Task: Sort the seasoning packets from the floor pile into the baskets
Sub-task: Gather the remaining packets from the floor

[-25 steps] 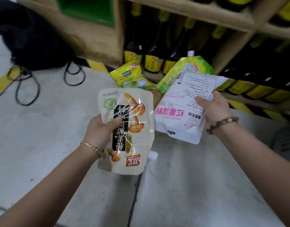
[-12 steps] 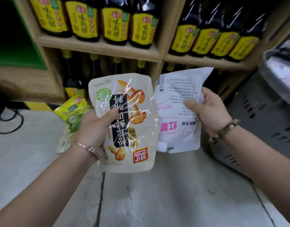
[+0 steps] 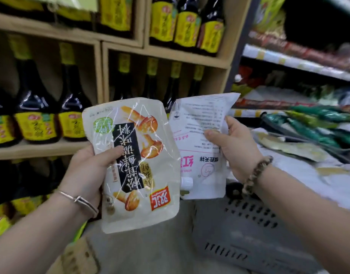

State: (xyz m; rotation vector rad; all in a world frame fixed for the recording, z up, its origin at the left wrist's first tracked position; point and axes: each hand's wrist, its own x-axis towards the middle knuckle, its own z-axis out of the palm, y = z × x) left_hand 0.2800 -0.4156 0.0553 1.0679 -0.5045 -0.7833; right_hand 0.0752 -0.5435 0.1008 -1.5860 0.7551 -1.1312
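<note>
The cream pouch printed with mushrooms is up in the air in front of you, face toward you and upside down. Your left hand has it by its left edge. The grip pinches the pouch, thumb laid across the front onto the black label, fingers hidden behind. That forearm rises from the lower left, with a thin metal bangle on the wrist.

Just beside the pouch on the right is the white packet with pink lettering, also upside down. The pouch's right edge overlaps it low down, where a white spout cap shows between them. Your right hand pinches the packet's right edge, thumb on the front and fingers curled round the back, with a beaded bracelet on the wrist.

A grey slotted basket sits below the packet. Blurred green packets lie to the right. Behind both hands, a wooden shelf carries dark bottles with yellow labels.
</note>
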